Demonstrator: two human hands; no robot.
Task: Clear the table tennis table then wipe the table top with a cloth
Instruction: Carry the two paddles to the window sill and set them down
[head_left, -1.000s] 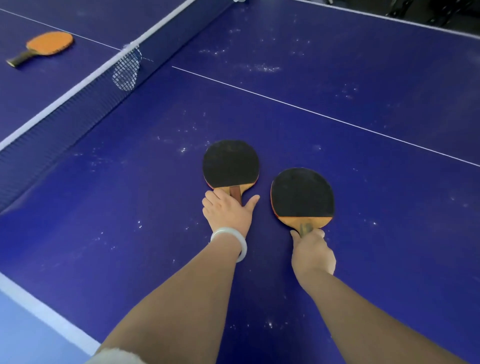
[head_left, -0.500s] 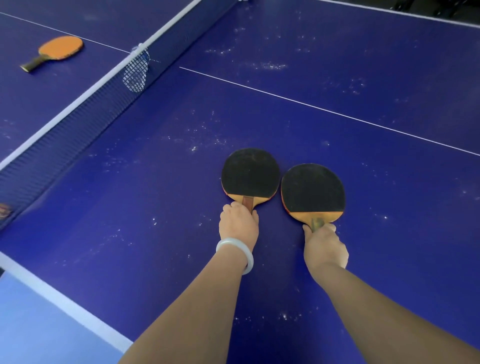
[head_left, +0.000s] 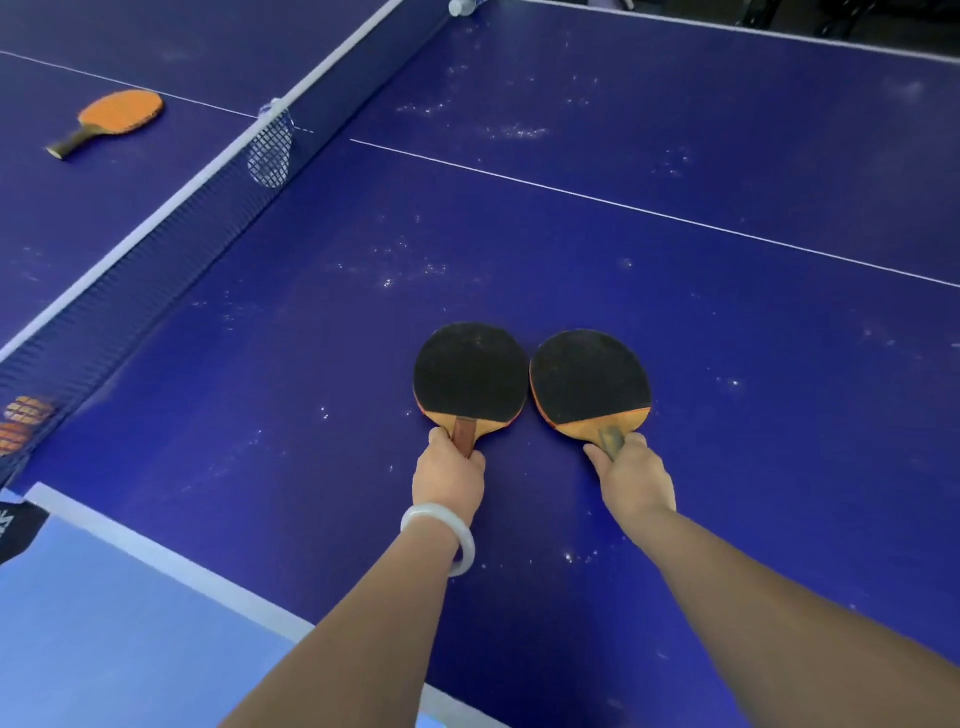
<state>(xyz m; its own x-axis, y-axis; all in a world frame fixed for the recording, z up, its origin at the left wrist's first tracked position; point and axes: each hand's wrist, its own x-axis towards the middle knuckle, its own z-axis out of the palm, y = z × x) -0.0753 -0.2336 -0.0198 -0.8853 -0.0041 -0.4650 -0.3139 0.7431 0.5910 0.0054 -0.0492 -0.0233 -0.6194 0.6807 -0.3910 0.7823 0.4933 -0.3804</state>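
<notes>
Down on the blue table (head_left: 519, 234): left hand (head_left: 449, 480), white bangle (head_left: 441, 535) at the wrist, fingers curled round the left black paddle (head_left: 470, 371) by its handle; right hand (head_left: 631, 478) gripping the right black paddle (head_left: 589, 376) likewise. Blades side by side on the near half, rims all but touching. Beyond the net (head_left: 156, 260), an orange paddle (head_left: 122, 111) lying alone.

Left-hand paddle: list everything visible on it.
The left-hand paddle has a round blade with black rubber facing up, an orange rim, a bare wood wedge at the neck and a reddish-brown handle. It lies flat, on or just above the blue table top. The left hand grips the handle. The blade's right edge touches or nearly touches the other black paddle.
</notes>
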